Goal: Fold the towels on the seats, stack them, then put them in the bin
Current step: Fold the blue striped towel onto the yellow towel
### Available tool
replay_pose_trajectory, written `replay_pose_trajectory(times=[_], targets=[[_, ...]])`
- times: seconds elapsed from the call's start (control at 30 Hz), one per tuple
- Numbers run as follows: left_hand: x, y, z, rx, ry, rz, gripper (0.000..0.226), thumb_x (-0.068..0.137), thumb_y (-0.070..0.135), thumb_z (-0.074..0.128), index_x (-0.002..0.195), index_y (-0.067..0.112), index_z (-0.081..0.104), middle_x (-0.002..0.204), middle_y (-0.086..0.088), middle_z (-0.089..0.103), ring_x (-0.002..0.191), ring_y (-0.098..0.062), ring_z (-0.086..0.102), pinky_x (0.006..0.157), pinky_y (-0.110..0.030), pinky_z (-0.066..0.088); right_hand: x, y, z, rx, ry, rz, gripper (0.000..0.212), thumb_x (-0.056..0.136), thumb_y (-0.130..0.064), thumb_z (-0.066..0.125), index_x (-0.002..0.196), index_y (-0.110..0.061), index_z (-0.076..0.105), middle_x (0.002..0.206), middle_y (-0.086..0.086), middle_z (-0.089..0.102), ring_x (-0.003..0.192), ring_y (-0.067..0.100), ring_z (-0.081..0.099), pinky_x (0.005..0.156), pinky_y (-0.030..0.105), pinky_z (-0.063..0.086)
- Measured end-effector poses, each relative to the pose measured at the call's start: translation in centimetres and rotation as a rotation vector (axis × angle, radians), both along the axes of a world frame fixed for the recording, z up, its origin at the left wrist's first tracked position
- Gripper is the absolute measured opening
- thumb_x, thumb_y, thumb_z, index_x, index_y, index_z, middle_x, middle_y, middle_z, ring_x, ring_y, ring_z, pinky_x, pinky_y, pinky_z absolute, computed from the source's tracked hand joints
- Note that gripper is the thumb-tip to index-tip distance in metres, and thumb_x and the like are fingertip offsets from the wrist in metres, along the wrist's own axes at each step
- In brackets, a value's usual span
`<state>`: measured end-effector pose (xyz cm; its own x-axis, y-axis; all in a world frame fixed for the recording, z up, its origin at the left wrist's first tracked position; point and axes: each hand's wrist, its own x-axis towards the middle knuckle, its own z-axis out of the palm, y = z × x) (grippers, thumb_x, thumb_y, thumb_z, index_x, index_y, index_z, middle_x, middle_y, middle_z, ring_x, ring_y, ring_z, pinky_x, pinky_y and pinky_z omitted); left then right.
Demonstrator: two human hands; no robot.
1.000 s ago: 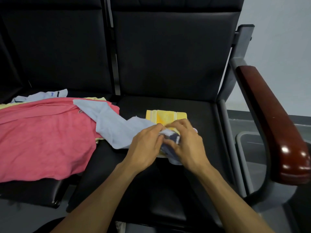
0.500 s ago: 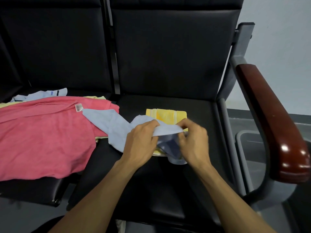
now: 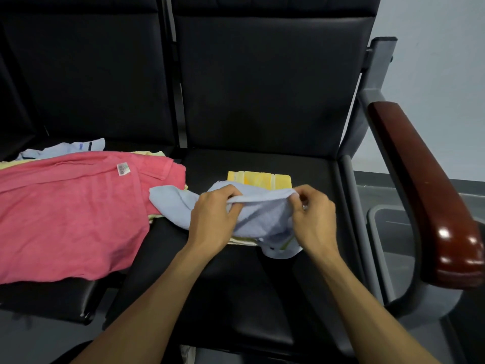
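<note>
A light blue towel [image 3: 262, 216] is stretched between both hands above the right seat [image 3: 262, 285]. My left hand [image 3: 214, 222] pinches its top edge on the left, and my right hand [image 3: 313, 219] pinches the same edge on the right. The towel's tail trails left toward the pink towel [image 3: 65, 214], which lies spread on the left seat. A folded yellow towel [image 3: 259, 178] lies on the right seat behind and under the blue one, mostly covered. A grey bin [image 3: 391, 232] stands on the floor at the right, beyond the armrest.
Another light blue cloth [image 3: 65, 148] and pale yellow edges peek out behind the pink towel. A dark red wooden armrest [image 3: 425, 193] on a grey metal frame rises between the right seat and the bin. Black seat backs stand behind.
My hands have moved apart along the blue towel's edge, stretching it out. The towel's tail has slid right, off the pink towel, uncovering its white label.
</note>
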<state>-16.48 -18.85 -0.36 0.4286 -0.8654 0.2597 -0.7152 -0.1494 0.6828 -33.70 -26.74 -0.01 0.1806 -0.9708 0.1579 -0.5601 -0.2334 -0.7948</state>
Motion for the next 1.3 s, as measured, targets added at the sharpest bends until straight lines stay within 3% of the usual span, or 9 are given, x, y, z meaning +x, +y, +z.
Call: replay_pose_trajectory(times=[0.13, 0.3, 0.43, 0.57, 0.67, 0.8, 0.97, 1.07, 1.3], targets=[[-0.2, -0.1, -0.2, 0.005, 0.028, -0.053, 0.016, 0.094, 0.018, 0.062, 0.079, 0.021, 0.066, 0.074, 0.007, 0.063, 0.073, -0.014, 0.059, 0.066, -0.039, 0.049, 0.5, 1.2, 0.3, 0.039, 0.157, 0.249, 0.031, 0.09, -0.039, 0.07, 0.12, -0.032, 0.063, 0.115, -0.01, 0.051, 0.095, 0.01, 0.056, 0.076, 0.027, 0.045], [-0.5, -0.1, 0.2, 0.017, 0.116, -0.058, 0.01, 0.091, 0.021, 0.07, 0.081, 0.019, 0.073, 0.076, 0.008, 0.069, 0.076, -0.009, 0.064, 0.067, -0.025, 0.048, 1.1, 1.1, 0.3, -0.026, 0.087, 0.163, 0.012, 0.094, -0.018, 0.06, 0.083, -0.019, 0.066, 0.09, -0.004, 0.06, 0.078, 0.006, 0.059, 0.06, 0.014, 0.043], [0.3, -0.1, 0.4, 0.015, 0.306, 0.027, 0.017, 0.091, 0.026, 0.071, 0.081, 0.011, 0.07, 0.073, -0.002, 0.068, 0.071, -0.017, 0.064, 0.064, -0.034, 0.051, 0.0, 0.2, 0.3, 0.083, 0.114, 0.112, 0.013, 0.094, -0.036, 0.066, 0.101, -0.025, 0.066, 0.105, -0.003, 0.044, 0.076, 0.003, 0.051, 0.061, 0.014, 0.037], [0.9, -0.1, 0.4, 0.028, 0.45, 0.144, 0.015, 0.095, 0.027, 0.067, 0.098, 0.013, 0.073, 0.089, 0.0, 0.074, 0.086, -0.014, 0.07, 0.079, -0.04, 0.058, -0.5, -0.5, -0.1, 0.336, 0.219, 0.217, 0.029, 0.087, -0.027, 0.074, 0.115, -0.025, 0.067, 0.1, 0.004, 0.057, 0.081, 0.015, 0.054, 0.061, 0.017, 0.041], [0.6, -0.2, 0.5, 0.018, 0.391, 0.145, 0.019, 0.097, 0.026, 0.063, 0.093, 0.009, 0.072, 0.082, -0.001, 0.072, 0.08, -0.014, 0.068, 0.072, -0.035, 0.055, 0.0, -0.2, 0.0, 0.405, 0.066, 0.204, 0.014, 0.093, -0.021, 0.062, 0.096, -0.028, 0.074, 0.077, 0.009, 0.065, 0.063, 0.015, 0.056, 0.047, 0.014, 0.039], [-0.9, 0.0, 0.6, 0.061, 0.271, 0.008, 0.032, 0.097, 0.022, 0.062, 0.069, 0.005, 0.061, 0.059, 0.003, 0.055, 0.055, -0.008, 0.048, 0.051, -0.018, 0.037, 0.9, 0.5, 1.0, 0.552, -0.297, 0.134, 0.018, 0.099, -0.026, 0.06, 0.093, -0.027, 0.076, 0.092, 0.0, 0.072, 0.083, 0.011, 0.068, 0.064, 0.024, 0.053], [-2.0, -0.2, 0.1, 0.094, 0.325, -0.101, 0.031, 0.096, 0.026, 0.064, 0.072, 0.007, 0.069, 0.067, -0.006, 0.069, 0.069, -0.026, 0.065, 0.065, -0.046, 0.054, 1.4, 1.1, 1.1, 0.69, -0.569, 0.216, 0.022, 0.102, -0.014, 0.055, 0.09, -0.006, 0.071, 0.07, 0.012, 0.059, 0.05, 0.011, 0.057, 0.049, 0.021, 0.05], [-2.1, -0.3, 0.2, 0.092, 0.335, -0.076, 0.035, 0.098, 0.021, 0.06, 0.066, 0.007, 0.066, 0.06, -0.004, 0.064, 0.06, -0.018, 0.058, 0.065, -0.046, 0.05, 1.3, 1.3, 1.4, 0.765, -0.646, 0.274, 0.016, 0.098, 0.003, 0.056, 0.1, -0.001, 0.071, 0.083, 0.017, 0.071, 0.068, 0.013, 0.072, 0.062, 0.02, 0.058], [-2.3, -0.3, 0.2, 0.163, 0.516, -0.066, 0.038, 0.101, 0.024, 0.058, 0.069, 0.004, 0.064, 0.055, -0.002, 0.055, 0.055, -0.012, 0.048, 0.06, -0.037, 0.041, 1.8, 2.1, 1.5, 0.274, -0.255, 0.298, 0.018, 0.083, 0.009, 0.071, 0.091, -0.007, 0.071, 0.083, 0.006, 0.067, 0.069, -0.001, 0.063, 0.062, 0.01, 0.049]])
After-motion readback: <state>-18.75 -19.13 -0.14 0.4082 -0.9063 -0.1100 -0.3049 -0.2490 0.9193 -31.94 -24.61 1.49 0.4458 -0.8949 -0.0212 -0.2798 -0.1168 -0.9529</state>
